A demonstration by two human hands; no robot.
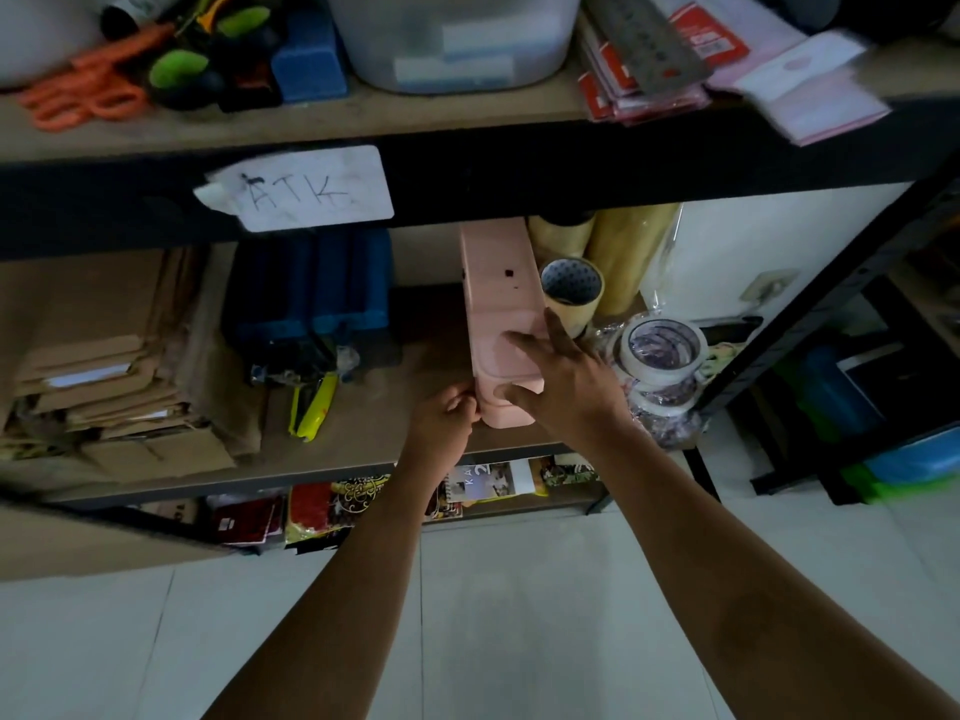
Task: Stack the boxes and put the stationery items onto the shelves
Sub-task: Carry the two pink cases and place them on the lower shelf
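Note:
A long pink plastic box (496, 293) lies on the middle shelf (363, 439), running from the front edge back under the shelf above. My right hand (561, 376) rests on its top at the near end, fingers spread and thumb against its front face. My left hand (447, 418) is at the box's lower left corner with fingers curled against it. The box's far end is hidden under the upper shelf (467, 127).
Rolls of tape (662, 350) and brown rolls (618, 257) crowd the box's right side. Left of it sit a blue case (311, 293), a yellow cutter (314, 407) and flattened cardboard (104, 356). The upper shelf holds orange scissors (88, 90), a clear tub (452, 39) and red packets (639, 80).

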